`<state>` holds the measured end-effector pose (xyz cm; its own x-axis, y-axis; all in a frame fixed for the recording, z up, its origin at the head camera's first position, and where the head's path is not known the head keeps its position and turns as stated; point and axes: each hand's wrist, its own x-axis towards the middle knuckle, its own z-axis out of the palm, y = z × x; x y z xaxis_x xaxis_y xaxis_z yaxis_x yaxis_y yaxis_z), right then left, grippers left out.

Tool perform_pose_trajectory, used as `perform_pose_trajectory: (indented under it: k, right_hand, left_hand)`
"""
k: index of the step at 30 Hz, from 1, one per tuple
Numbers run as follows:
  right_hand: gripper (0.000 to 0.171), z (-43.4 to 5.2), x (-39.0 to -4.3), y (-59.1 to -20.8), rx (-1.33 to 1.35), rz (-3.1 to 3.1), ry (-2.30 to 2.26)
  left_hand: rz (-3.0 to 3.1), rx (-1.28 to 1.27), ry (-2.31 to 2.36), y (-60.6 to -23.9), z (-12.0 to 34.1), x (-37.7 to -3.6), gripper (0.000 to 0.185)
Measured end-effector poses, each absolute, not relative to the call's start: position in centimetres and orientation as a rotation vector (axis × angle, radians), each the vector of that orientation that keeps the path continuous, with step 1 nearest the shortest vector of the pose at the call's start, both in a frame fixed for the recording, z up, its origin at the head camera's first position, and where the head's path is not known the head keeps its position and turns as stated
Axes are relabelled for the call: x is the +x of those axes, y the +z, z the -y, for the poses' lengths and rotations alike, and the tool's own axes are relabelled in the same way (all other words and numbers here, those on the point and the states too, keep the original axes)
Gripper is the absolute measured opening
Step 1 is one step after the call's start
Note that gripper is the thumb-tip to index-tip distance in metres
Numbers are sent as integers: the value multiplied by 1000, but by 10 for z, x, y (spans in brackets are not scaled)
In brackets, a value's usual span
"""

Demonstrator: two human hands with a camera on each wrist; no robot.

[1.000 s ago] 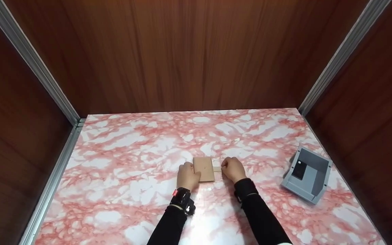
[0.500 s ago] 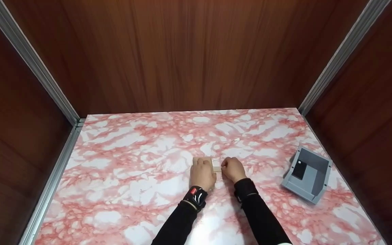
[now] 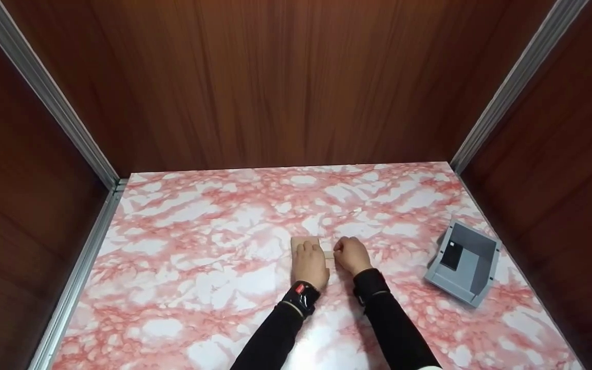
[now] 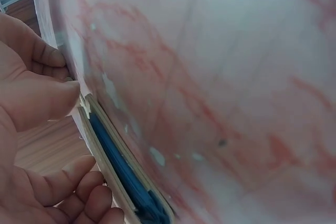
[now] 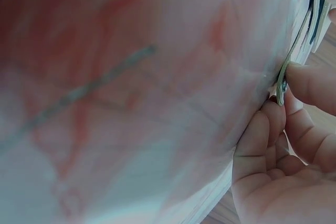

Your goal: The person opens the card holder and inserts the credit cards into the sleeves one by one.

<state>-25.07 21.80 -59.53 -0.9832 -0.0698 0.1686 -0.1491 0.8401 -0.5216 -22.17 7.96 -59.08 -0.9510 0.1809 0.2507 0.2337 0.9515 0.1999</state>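
Note:
A flat tan box (image 3: 303,240) lies on the pink marbled table (image 3: 198,267), near the middle. My left hand (image 3: 310,262) lies over the top of it and hides most of it. In the left wrist view my thumb (image 4: 42,100) and curled fingers grip the box's edge (image 4: 107,145), where a blue layer shows between tan layers. My right hand (image 3: 350,255) is just right of the box and pinches a thin tan tab (image 3: 328,254) that sticks out of its side. The right wrist view shows thumb and forefinger (image 5: 265,129) closed on that strip (image 5: 282,85).
A grey open-fronted bin (image 3: 473,280) stands at the table's right edge with a black item (image 3: 451,256) inside. Wooden walls with metal corner strips (image 3: 506,92) enclose the table on three sides.
My left hand has moved from the box's left side onto its top and now covers it. The right hand has stayed at the tab.

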Motion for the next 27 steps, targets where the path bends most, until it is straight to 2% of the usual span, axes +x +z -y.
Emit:
perform_pose_trajectory:
  k: [18, 27]
  right_hand:
    - [6, -217, -252, -596, 133, 2903, 849]
    - [6, -218, -252, -597, 126, 2913, 835]
  left_hand:
    - [2809, -305, -413, -590, -75, -221, 45]
    - [2740, -221, -650, -580, -67, -219, 45]
